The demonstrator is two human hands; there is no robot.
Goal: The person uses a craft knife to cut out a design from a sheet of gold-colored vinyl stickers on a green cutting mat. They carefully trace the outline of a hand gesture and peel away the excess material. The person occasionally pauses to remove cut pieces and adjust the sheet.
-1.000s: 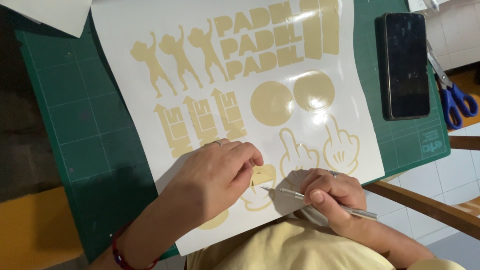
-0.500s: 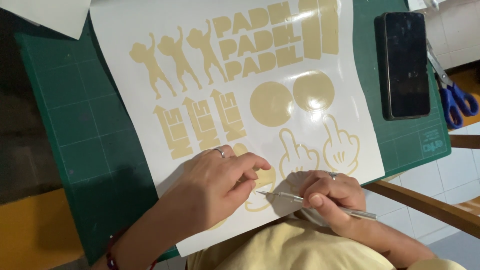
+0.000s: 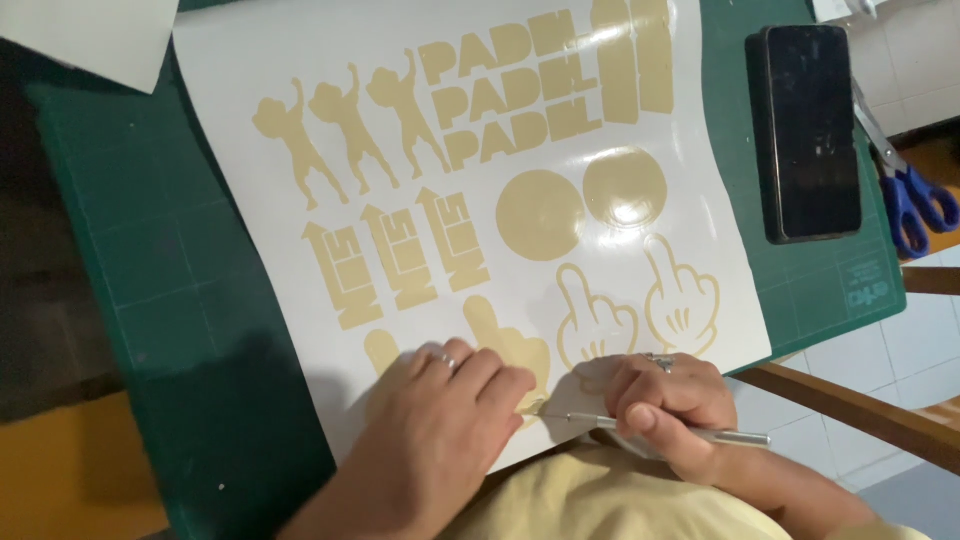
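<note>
From my remote seat I look down on a vinyl sheet [image 3: 470, 200] of tan cut-outs, the landmark for everything here. At its near edge my right hand [image 3: 670, 405] is closed around a thin metal weeding tool [image 3: 650, 428] in a pen grip, the tip aimed left at a tan shape beside the fingertips of my left hand [image 3: 440, 430]. That left hand lies flat and loose on the sheet, gripping nothing, pressing the backing down just short of the tool tip. I judge the weeding well advanced: across most of the sheet the waste vinyl around the shapes is already gone, leaving white backing between the figures, arrows, discs and block letters. What looks left is the fine picking at the near edge, where two outlined hand shapes [image 3: 635, 305] sit just beyond my right hand; whether their inner pieces are all lifted I cannot tell. Under the sheet lies a green cutting mat [image 3: 130, 250]. Right of the sheet, on the mat, rests a dark phone [image 3: 805, 130], with blue-handled scissors [image 3: 915, 205] beyond it.
</note>
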